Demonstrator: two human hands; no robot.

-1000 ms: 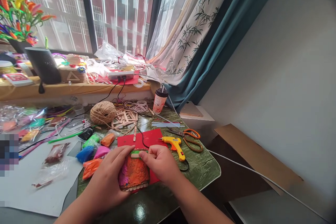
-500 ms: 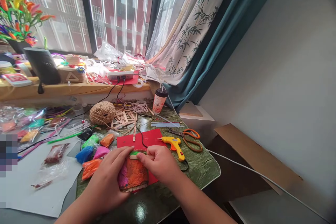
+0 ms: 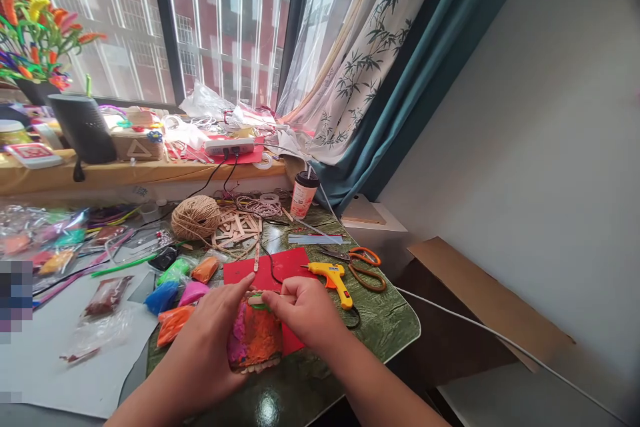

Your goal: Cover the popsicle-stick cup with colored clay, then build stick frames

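Note:
A cylinder-shaped craft piece (image 3: 259, 337), coated in orange, pink and some green clay with stick ends along its lower edge, is gripped from the left by my left hand (image 3: 213, 330). My right hand (image 3: 305, 310) is closed, its thumb and index finger pinching a short wooden craft stick (image 3: 256, 301) against the green clay near the top of the piece. Under the hands lies a red sheet (image 3: 295, 260). Just right of my right hand rests a yellow glue gun (image 3: 333, 275). The far side of the piece is hidden.
Scissors (image 3: 365, 263) lie by the table's right edge. Bagged clay (image 3: 173, 323) sits on the left. Behind are a twine ball (image 3: 196, 217), loose craft sticks (image 3: 235, 230), a paper cup (image 3: 304, 193) and glue sticks (image 3: 317, 239). A white cable (image 3: 480, 323) hangs past the right edge.
The craft piece has tilted slightly, showing more of the stick ends at its bottom edge. Both hands have kept their hold, with the right fingers still on the stick.

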